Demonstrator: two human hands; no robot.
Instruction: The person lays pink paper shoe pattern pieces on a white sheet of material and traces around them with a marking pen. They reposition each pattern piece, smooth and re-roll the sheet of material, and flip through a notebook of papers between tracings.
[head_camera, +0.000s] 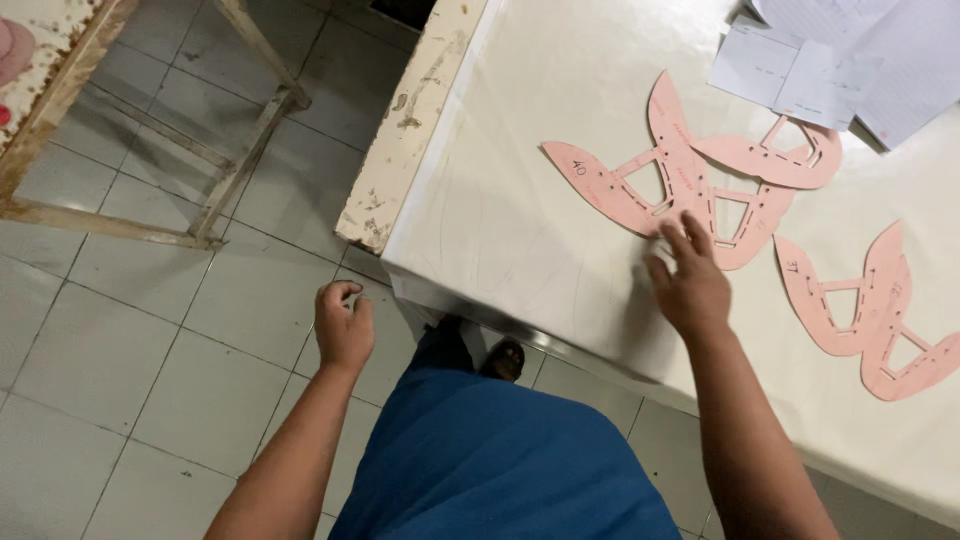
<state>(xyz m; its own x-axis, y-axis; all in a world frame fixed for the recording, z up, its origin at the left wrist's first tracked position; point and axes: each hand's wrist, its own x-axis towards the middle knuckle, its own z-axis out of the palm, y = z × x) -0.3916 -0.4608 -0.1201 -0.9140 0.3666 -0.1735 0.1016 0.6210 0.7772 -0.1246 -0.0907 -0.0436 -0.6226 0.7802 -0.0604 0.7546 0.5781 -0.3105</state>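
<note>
- Blue cloth (500, 460) of the person's clothing fills the bottom middle, nearest the camera, with one dark sandal (503, 358) showing above it on the floor.
- Both forearms rise from the bottom edge, well apart from each other.
- At about 8 o'clock from the frame's middle, the left hand (343, 325) hangs over the floor with fingers curled loosely inward; it grips nothing and touches nothing.
- At about 4 o'clock, the right hand (690, 280) lies over the table with fingers spread and empty, its fingertips (676, 232) at or just on the lower edge of the pink templates (690, 170).
- These templates are flat, thin, salmon-pink pieces with pointed, curved wings and cut-out slots, several overlapping in a fan; small handwriting marks them.
- A second pink set (880, 310) lies at 3 o'clock from the hand, apart from the first, also overlapping.
- White papers (830, 60) sit at 1 o'clock near the top right corner, one sheet just touching the upper template.
- Nothing lies between the right hand and the first templates.
- Pale cream sheet material covers the table (520, 150), with faint curved pencil lines on it; the table's left edge (410, 130) is chipped and worn.
- Grey-white floor tiles (140, 300) fill the left side.
- A worn wooden frame (200, 160) with slanted legs stands at 10 o'clock.
</note>
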